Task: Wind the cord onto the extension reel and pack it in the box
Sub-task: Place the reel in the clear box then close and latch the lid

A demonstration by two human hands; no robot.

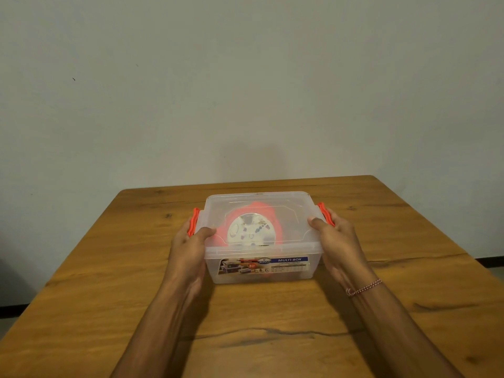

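Note:
A clear plastic box [294, 271] with its lid on stands in the middle of the wooden table [272, 323]. Through the lid I see the extension reel [249, 230], a white socket face ringed by orange cord. My left hand [191, 244] grips the box's left end, thumb on the lid, fingers round the orange latch [194, 221]. On the right end, my right hand [334, 238] grips the same way over the other orange latch [324, 211]. Both latches look folded down against the box sides.
The table's far edge meets a plain pale wall [245, 77]. Bare wood lies all round the box. A dark floor strip shows past the table's left and right edges.

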